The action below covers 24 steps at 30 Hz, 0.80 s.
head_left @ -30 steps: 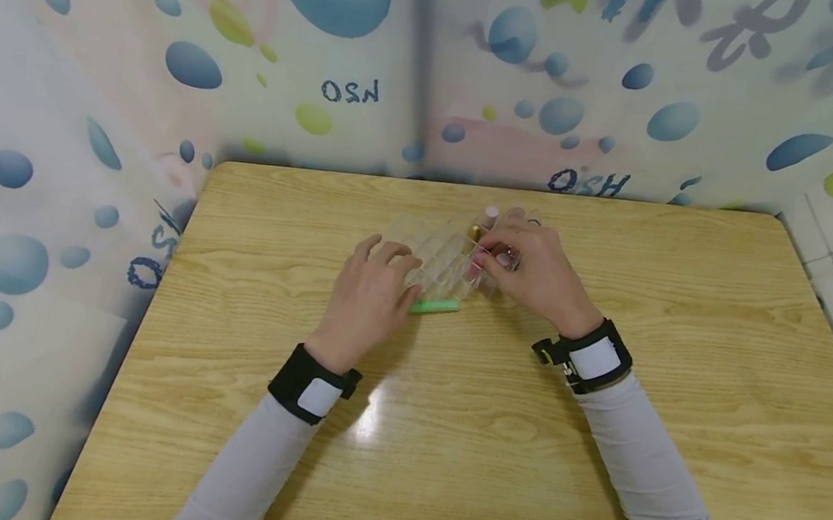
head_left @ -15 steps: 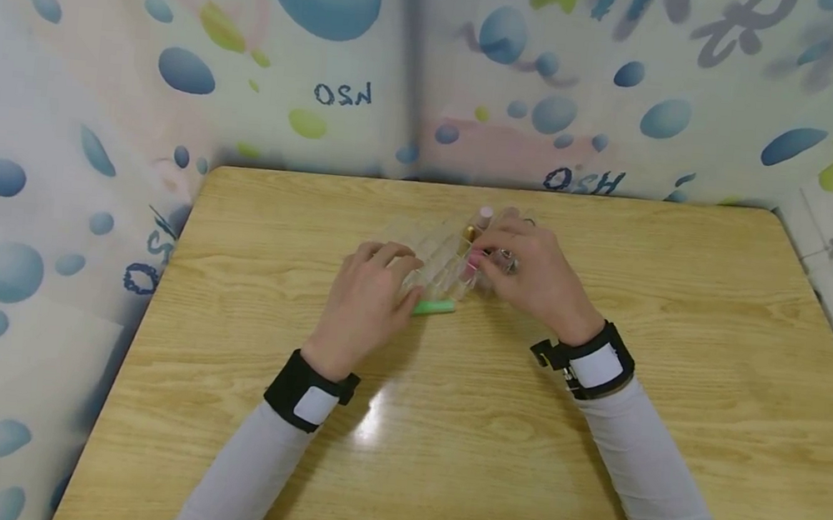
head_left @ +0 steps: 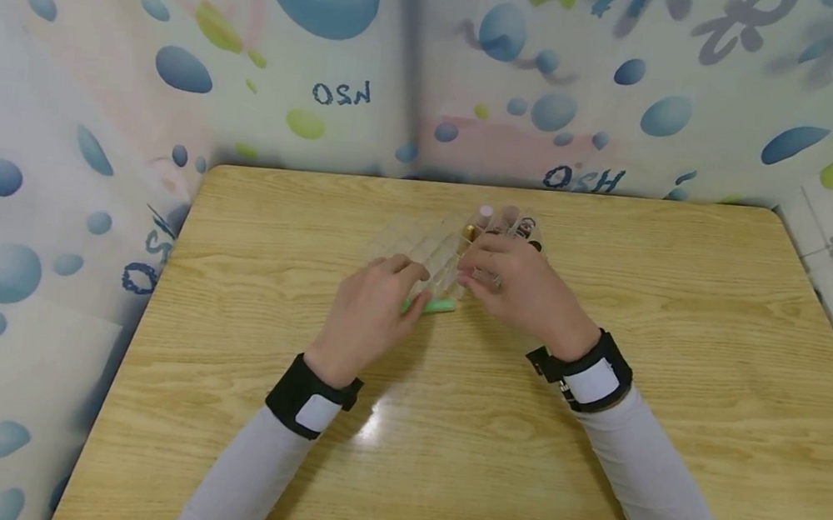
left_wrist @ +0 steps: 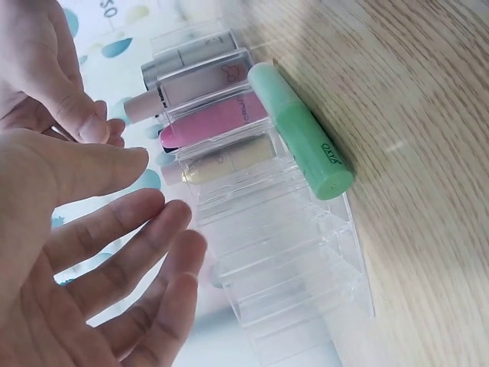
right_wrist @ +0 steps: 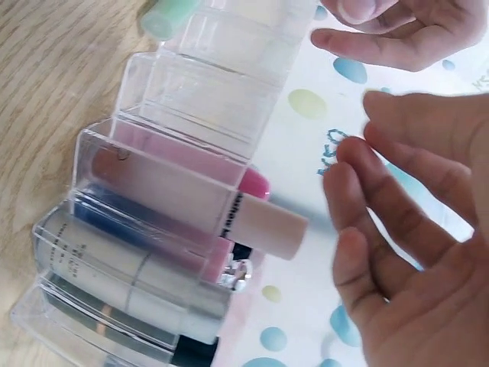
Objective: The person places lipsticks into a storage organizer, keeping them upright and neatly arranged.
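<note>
A clear, stepped lipstick holder (head_left: 418,239) lies on the table between the hands. In its slots are a pink lipstick tube (left_wrist: 218,118), a tube with a pale pink cap (right_wrist: 267,225), a gold-toned tube (left_wrist: 229,159) and other cosmetics. My right hand (head_left: 522,291) hovers over its filled half, fingers loosely bent and apart from the tubes, as the right wrist view shows. My left hand (head_left: 369,314) is held near the slots on the other side, fingers relaxed, holding nothing. A green tube (left_wrist: 306,141) lies along the holder's near edge, partly behind the left hand in the head view.
The wooden table (head_left: 442,463) extends around the holder to both sides and toward the person. A wall covering with blue spots (head_left: 551,114) stands behind the table's far edge and along the left.
My right hand has come off the pink tube, which now sits in a slot, and shifted slightly left and nearer. Cosmetics behind it have come into view. The left hand has barely moved.
</note>
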Each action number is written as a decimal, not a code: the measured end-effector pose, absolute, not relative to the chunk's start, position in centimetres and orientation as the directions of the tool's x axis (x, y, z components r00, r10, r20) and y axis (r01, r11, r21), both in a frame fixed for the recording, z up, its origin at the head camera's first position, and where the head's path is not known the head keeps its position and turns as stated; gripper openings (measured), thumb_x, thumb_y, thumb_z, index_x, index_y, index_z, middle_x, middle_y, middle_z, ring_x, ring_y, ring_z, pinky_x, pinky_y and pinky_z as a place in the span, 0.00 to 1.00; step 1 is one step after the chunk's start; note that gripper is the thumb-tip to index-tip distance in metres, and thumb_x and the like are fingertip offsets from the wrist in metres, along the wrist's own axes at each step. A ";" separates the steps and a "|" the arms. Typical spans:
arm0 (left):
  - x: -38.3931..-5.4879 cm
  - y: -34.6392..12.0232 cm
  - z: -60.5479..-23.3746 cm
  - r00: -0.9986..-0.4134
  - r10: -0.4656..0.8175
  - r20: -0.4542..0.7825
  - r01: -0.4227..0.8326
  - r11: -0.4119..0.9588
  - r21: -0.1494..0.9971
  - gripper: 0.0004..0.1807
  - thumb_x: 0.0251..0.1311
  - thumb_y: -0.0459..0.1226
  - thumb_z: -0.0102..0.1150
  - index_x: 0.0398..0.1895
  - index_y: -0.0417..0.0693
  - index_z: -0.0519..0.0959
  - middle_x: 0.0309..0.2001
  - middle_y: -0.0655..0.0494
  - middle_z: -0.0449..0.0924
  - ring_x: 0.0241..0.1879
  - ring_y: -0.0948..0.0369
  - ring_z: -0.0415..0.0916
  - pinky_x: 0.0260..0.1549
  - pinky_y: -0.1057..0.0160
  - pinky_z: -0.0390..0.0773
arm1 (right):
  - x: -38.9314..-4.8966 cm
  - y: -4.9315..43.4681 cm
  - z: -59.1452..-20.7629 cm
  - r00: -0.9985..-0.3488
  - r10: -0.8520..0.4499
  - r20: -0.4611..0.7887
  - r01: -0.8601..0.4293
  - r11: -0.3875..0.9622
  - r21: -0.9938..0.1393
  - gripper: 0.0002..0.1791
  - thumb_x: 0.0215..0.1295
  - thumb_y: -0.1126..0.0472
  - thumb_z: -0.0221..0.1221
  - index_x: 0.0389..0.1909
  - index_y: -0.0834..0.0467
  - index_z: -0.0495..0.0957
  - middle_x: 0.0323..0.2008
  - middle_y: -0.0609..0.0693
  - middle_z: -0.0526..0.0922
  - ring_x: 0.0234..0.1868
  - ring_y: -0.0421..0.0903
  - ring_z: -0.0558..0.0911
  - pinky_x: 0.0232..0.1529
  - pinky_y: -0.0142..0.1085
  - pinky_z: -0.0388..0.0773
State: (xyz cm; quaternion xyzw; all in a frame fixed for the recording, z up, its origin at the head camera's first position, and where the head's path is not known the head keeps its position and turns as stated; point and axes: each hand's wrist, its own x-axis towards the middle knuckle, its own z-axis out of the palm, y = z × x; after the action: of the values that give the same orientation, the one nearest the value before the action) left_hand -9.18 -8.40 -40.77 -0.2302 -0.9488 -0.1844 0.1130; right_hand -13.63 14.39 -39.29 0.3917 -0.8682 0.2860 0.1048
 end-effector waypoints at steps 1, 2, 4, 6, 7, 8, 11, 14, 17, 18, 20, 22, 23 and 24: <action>-9.1 -8.3 -40.7 -0.872 0.396 0.288 0.475 0.827 0.300 0.12 0.66 0.41 0.65 0.47 0.43 0.86 0.43 0.50 0.86 0.34 0.56 0.82 0.27 0.59 0.83 | -13.4 14.4 -39.1 -0.678 -0.630 0.378 -0.733 0.542 -0.411 0.05 0.66 0.61 0.68 0.38 0.59 0.89 0.39 0.50 0.86 0.34 0.43 0.82 0.35 0.37 0.81; -9.0 -8.3 -40.6 -0.874 0.399 0.277 0.473 0.829 0.298 0.11 0.67 0.41 0.65 0.46 0.44 0.87 0.41 0.51 0.86 0.33 0.57 0.82 0.26 0.60 0.83 | -13.3 14.4 -39.0 -0.684 -0.640 0.350 -0.726 0.551 -0.412 0.05 0.66 0.61 0.67 0.38 0.59 0.89 0.39 0.50 0.86 0.34 0.42 0.82 0.34 0.37 0.81; -8.7 -8.1 -40.4 -0.878 0.404 0.257 0.470 0.832 0.295 0.10 0.67 0.40 0.65 0.44 0.44 0.87 0.38 0.52 0.86 0.29 0.59 0.82 0.22 0.61 0.81 | -13.0 14.5 -38.7 -0.696 -0.656 0.293 -0.711 0.571 -0.409 0.06 0.66 0.61 0.67 0.39 0.59 0.89 0.39 0.49 0.86 0.32 0.41 0.82 0.33 0.36 0.81; -8.5 -8.0 -40.2 -0.883 0.409 0.231 0.464 0.840 0.282 0.09 0.66 0.40 0.65 0.42 0.45 0.87 0.35 0.53 0.85 0.27 0.61 0.81 0.21 0.62 0.80 | -12.8 14.6 -38.5 -0.702 -0.671 0.239 -0.699 0.584 -0.413 0.05 0.67 0.62 0.67 0.39 0.58 0.89 0.37 0.48 0.85 0.30 0.40 0.81 0.32 0.35 0.80; -8.4 -7.9 -40.2 -0.885 0.412 0.217 0.461 0.842 0.281 0.08 0.66 0.40 0.65 0.41 0.45 0.86 0.34 0.54 0.85 0.27 0.61 0.80 0.20 0.62 0.79 | -12.7 14.6 -38.4 -0.704 -0.678 0.211 -0.692 0.589 -0.417 0.05 0.67 0.62 0.67 0.39 0.58 0.88 0.36 0.47 0.85 0.29 0.40 0.80 0.31 0.35 0.79; -8.3 -7.8 -40.2 -0.887 0.415 0.203 0.459 0.843 0.280 0.08 0.66 0.40 0.65 0.40 0.45 0.86 0.32 0.55 0.84 0.26 0.62 0.79 0.20 0.62 0.79 | -12.6 14.7 -38.3 -0.705 -0.685 0.183 -0.685 0.592 -0.425 0.04 0.67 0.62 0.67 0.39 0.57 0.88 0.34 0.47 0.85 0.29 0.40 0.79 0.30 0.35 0.78; -8.1 -7.5 -40.4 -0.891 0.425 0.162 0.455 0.846 0.279 0.07 0.66 0.40 0.65 0.34 0.46 0.84 0.28 0.56 0.81 0.24 0.63 0.76 0.18 0.62 0.77 | -12.5 14.8 -38.1 -0.706 -0.701 0.105 -0.662 0.599 -0.451 0.03 0.66 0.64 0.67 0.38 0.56 0.88 0.33 0.45 0.84 0.29 0.40 0.78 0.30 0.35 0.77; -8.1 -7.3 -40.7 -0.890 0.435 0.137 0.457 0.847 0.271 0.08 0.66 0.39 0.65 0.31 0.46 0.82 0.26 0.55 0.80 0.22 0.63 0.74 0.17 0.62 0.76 | -12.4 15.0 -38.1 -0.699 -0.715 0.036 -0.644 0.606 -0.466 0.05 0.66 0.65 0.66 0.40 0.57 0.88 0.36 0.47 0.87 0.35 0.42 0.81 0.36 0.38 0.81; -8.0 -7.1 -41.1 -0.894 0.438 0.098 0.448 0.858 0.250 0.07 0.65 0.38 0.66 0.32 0.44 0.84 0.28 0.54 0.82 0.23 0.62 0.76 0.17 0.60 0.76 | -12.4 15.2 -38.3 -0.688 -0.726 -0.023 -0.634 0.615 -0.468 0.07 0.66 0.66 0.65 0.42 0.60 0.88 0.39 0.51 0.88 0.39 0.45 0.84 0.42 0.43 0.83; -8.0 -7.1 -41.2 -0.896 0.437 0.079 0.443 0.863 0.245 0.07 0.65 0.37 0.66 0.33 0.43 0.85 0.29 0.53 0.83 0.23 0.61 0.76 0.17 0.60 0.77 | -12.4 15.2 -38.4 -0.682 -0.730 -0.039 -0.633 0.616 -0.468 0.07 0.65 0.67 0.65 0.43 0.61 0.88 0.40 0.52 0.88 0.41 0.47 0.85 0.44 0.45 0.83; -8.0 -7.1 -41.4 -0.901 0.432 0.041 0.429 0.871 0.239 0.06 0.66 0.36 0.65 0.34 0.43 0.86 0.30 0.52 0.85 0.23 0.60 0.77 0.17 0.58 0.78 | -12.4 15.3 -38.5 -0.673 -0.736 -0.068 -0.630 0.619 -0.469 0.08 0.65 0.67 0.65 0.43 0.62 0.87 0.41 0.55 0.89 0.43 0.50 0.86 0.46 0.47 0.83; -8.0 -7.0 -41.5 -0.904 0.428 0.010 0.419 0.877 0.235 0.06 0.66 0.35 0.64 0.34 0.42 0.86 0.31 0.51 0.85 0.23 0.58 0.78 0.17 0.57 0.78 | -12.4 15.4 -38.5 -0.670 -0.737 -0.086 -0.626 0.624 -0.467 0.08 0.65 0.66 0.65 0.44 0.63 0.87 0.42 0.57 0.89 0.44 0.52 0.86 0.47 0.48 0.84; -8.0 -7.0 -41.6 -0.904 0.428 0.000 0.416 0.879 0.235 0.05 0.67 0.34 0.63 0.34 0.42 0.86 0.31 0.51 0.84 0.23 0.58 0.77 0.17 0.57 0.78 | -12.4 15.4 -38.6 -0.669 -0.738 -0.094 -0.624 0.625 -0.470 0.09 0.65 0.66 0.65 0.44 0.63 0.87 0.42 0.57 0.89 0.44 0.53 0.87 0.48 0.49 0.84; -8.1 -7.0 -41.7 -0.904 0.428 -0.006 0.414 0.880 0.234 0.05 0.66 0.33 0.63 0.34 0.42 0.85 0.31 0.50 0.84 0.23 0.58 0.77 0.17 0.57 0.78 | -12.4 15.4 -38.6 -0.668 -0.738 -0.097 -0.623 0.625 -0.471 0.09 0.65 0.66 0.65 0.44 0.63 0.87 0.43 0.58 0.89 0.45 0.54 0.87 0.48 0.49 0.84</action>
State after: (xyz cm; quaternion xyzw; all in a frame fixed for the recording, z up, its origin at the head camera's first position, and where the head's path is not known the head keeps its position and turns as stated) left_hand -8.08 -6.98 -41.67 -0.2172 -0.9690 -0.1141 -0.0289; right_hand -12.39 15.39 -38.60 0.3822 -0.8901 0.2036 -0.1419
